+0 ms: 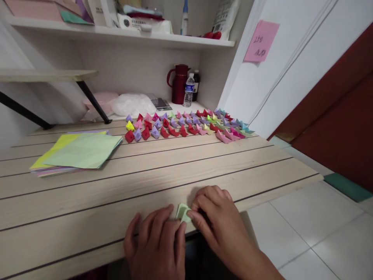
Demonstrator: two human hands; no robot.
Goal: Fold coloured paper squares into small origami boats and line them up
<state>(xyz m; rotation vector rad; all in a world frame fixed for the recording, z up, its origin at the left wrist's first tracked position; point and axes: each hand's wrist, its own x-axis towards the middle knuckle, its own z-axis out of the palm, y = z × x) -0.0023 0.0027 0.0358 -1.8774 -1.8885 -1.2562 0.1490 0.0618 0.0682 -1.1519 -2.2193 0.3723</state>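
A small folded piece of light green paper (183, 212) lies near the front edge of the wooden table (175, 171). My left hand (157, 243) and my right hand (217, 217) both press and pinch it with bent fingers; most of the paper is hidden under them. Further back, several small folded paper shapes (186, 124) in red, purple, pink, yellow and green stand in rows across the table.
A stack of coloured paper sheets (77, 153), light green on top, lies at the left. Against the back wall stand a dark red jug (178, 83) and a water bottle (189, 90), beside white and pink bags (128, 104). Shelves hang above; tiled floor lies right.
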